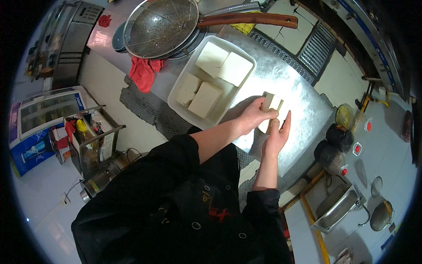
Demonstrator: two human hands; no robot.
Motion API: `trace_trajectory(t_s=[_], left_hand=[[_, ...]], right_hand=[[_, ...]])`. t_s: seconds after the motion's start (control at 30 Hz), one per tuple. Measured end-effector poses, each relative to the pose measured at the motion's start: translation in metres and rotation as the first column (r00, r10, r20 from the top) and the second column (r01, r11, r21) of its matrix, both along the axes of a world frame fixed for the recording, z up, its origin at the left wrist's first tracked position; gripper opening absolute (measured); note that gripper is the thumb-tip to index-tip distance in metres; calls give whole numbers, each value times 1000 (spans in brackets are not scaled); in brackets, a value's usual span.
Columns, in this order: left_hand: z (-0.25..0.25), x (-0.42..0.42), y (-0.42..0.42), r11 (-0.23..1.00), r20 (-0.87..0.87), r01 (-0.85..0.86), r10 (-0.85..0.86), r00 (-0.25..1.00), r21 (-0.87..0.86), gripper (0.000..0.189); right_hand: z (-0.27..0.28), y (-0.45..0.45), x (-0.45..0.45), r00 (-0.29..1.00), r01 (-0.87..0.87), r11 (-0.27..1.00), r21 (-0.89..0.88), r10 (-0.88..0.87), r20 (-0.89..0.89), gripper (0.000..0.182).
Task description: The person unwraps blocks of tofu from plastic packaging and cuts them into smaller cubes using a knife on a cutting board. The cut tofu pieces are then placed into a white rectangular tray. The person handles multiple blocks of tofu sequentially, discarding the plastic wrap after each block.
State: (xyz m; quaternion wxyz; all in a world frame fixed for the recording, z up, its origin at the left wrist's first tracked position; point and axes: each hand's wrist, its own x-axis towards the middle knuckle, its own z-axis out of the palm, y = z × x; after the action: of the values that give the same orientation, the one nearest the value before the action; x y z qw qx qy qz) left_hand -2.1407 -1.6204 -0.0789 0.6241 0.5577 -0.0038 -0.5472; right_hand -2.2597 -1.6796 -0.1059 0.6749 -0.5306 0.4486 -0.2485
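Pale tofu [273, 101] is between my two hands above a shiny metal worktop [296, 89]; a narrow gap or line runs along its upper part. My left hand [255, 115] grips its left side, thumb laid across the top. From below, my right hand [276, 135] has its thumb against the lower part and its fingers raised along the right side; their exact contact is partly hidden. Left of the hands, a white plastic tub [243, 86] holds several thick tofu blocks [205, 99], apparently in shallow liquid.
A large mesh strainer [161, 28] with a wooden handle [250, 20] lies beyond the tub, above other round cookware. A red cloth [142, 73] hangs over the worktop's near left edge. A floor drain grate [315, 49] lies past the far edge, and a metal sink [339, 208] is at lower right.
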Motion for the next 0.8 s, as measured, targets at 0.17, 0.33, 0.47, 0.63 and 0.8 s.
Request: trace_trajectory(t_s=[0.17, 0.33, 0.47, 0.63, 0.8], left_hand=[[17, 1, 15, 994, -118, -19, 6, 993, -109, 73], [43, 20, 49, 974, -224, -78, 29, 974, -214, 65], [56, 43, 97, 939, -439, -221, 88, 894, -263, 60], [50, 96, 190, 879, -388, -174, -13, 921, -444, 54], [64, 136, 261, 930, -243, -257, 194, 950, -261, 64]], right_hand=[[69, 16, 3, 990, -109, 981, -158, 94, -105, 68], [112, 33, 2, 970, -235, 948, -216, 244, 16, 67], [134, 48, 21, 975, -119, 972, -203, 152, 160, 58], [128, 85, 78, 957, -288, 946, -152, 290, -6, 52], [70, 142, 127, 712, -663, 706, -248, 493, -501, 82]])
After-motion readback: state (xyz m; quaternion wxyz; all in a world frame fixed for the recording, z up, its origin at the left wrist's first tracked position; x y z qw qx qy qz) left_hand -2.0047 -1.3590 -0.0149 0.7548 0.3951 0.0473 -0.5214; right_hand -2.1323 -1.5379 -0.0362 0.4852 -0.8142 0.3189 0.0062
